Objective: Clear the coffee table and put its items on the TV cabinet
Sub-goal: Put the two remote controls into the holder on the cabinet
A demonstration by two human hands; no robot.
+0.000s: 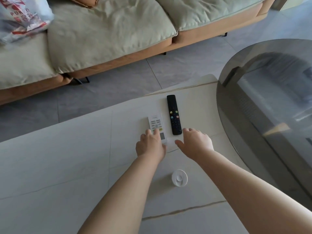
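On coffee table (67,166) | left hand (150,146) fingers resting on white remote (157,126) | right hand (194,143) loosely spread, holding nothing

Left hand (150,144) rests on near end of one remote (157,126) on coffee table (50,166); second remote (173,114) lies just right of it, parallel, right hand (195,143) at its near end. Small round lidded cup (179,177) sits nearer than both hands, between forearms. Glass tabletop (270,98) right of hands, sofa (101,39) beyond table.
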